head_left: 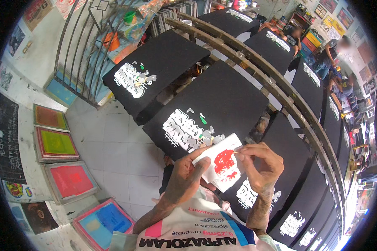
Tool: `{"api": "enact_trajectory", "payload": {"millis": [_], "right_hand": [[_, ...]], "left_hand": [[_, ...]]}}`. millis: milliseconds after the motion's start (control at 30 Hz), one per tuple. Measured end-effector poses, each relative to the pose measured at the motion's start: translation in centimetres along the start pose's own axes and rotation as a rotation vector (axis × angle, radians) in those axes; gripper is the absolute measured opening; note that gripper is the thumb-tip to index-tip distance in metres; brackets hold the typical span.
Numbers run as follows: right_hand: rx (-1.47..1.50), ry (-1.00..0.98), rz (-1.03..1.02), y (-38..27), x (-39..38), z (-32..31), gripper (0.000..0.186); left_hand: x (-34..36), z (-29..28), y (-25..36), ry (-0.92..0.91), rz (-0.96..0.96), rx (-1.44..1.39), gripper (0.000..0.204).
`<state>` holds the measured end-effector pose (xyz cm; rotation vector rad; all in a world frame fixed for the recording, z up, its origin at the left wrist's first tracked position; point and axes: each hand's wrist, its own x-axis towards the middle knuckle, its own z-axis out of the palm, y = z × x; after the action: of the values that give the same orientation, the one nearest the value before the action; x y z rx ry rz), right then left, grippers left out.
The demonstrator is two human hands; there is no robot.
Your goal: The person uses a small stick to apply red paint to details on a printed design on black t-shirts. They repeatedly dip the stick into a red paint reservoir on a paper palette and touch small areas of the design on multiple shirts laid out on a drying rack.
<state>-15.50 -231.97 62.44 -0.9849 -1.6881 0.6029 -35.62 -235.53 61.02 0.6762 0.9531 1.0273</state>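
My left hand (pixel 185 172) is closed on a white square card or folded sheet (pixel 208 163), its thumb lying over the near left edge. Bright red paint (pixel 225 161) is smeared across the middle of that square. At the square's upper right edge, my right hand (pixel 262 164) pinches thumb and forefinger together. A thin pale tip shows there, too small to name. Just beyond both hands a black T-shirt (pixel 226 92) lies flat on a board, with a white, grey and green print (pixel 182 129). The held square covers the print's lower right part.
More printed black shirts (pixel 161 54) lie on boards along a curving double rail (pixel 255 62). Coloured printing screens (pixel 73 180) lean along the left wall. A dark metal railing (pixel 77 50) stands at upper left. Several people (pixel 327 54) are at the far right.
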Motion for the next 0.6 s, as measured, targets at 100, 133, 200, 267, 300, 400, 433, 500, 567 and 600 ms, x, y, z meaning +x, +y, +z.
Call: {"api": "enact_trajectory", "payload": {"millis": [100, 133, 200, 267, 300, 400, 433, 500, 567, 600], "right_hand": [[-0.025, 0.010, 0.016, -0.5, 0.2, -0.4, 0.014], [-0.026, 0.010, 0.026, -0.7, -0.1, -0.6, 0.013], [-0.031, 0.023, 0.044, -1.2, -0.1, -0.7, 0.011], [-0.047, -0.012, 0.036, -1.7, 0.0, -0.9, 0.010], [-0.043, -0.036, 0.060, -1.6, 0.0, -1.0, 0.010], [-0.037, -0.006, 0.046, -2.0, -0.5, -1.7, 0.010], [-0.038, 0.025, 0.013, -2.7, -0.6, -2.1, 0.008], [0.056, 0.056, 0.028, -2.6, -0.9, -2.4, 0.010], [0.172, 0.049, 0.087, -2.5, -1.3, -2.9, 0.013], [0.249, 0.098, 0.073, -2.0, -1.8, -2.6, 0.014]], "left_hand": [[0.4, 0.3, 0.1, -0.015, 0.000, 0.008, 0.053], [0.3, 0.2, 0.2, -0.027, -0.010, 0.024, 0.053], [0.3, 0.0, 0.1, -0.031, 0.007, 0.039, 0.054], [0.1, -0.1, 0.1, -0.006, -0.017, 0.020, 0.052], [0.1, -0.1, 0.3, 0.006, -0.024, 0.073, 0.051], [0.3, 0.1, 0.1, 0.004, 0.010, 0.120, 0.051], [0.2, 0.1, 0.1, -0.035, 0.012, 0.103, 0.052], [0.6, -0.1, -0.6, -0.032, 0.001, 0.065, 0.054], [0.8, 0.2, -0.7, -0.022, 0.023, 0.061, 0.051], [0.9, 0.3, -0.9, -0.026, 0.031, 0.045, 0.051]]}}
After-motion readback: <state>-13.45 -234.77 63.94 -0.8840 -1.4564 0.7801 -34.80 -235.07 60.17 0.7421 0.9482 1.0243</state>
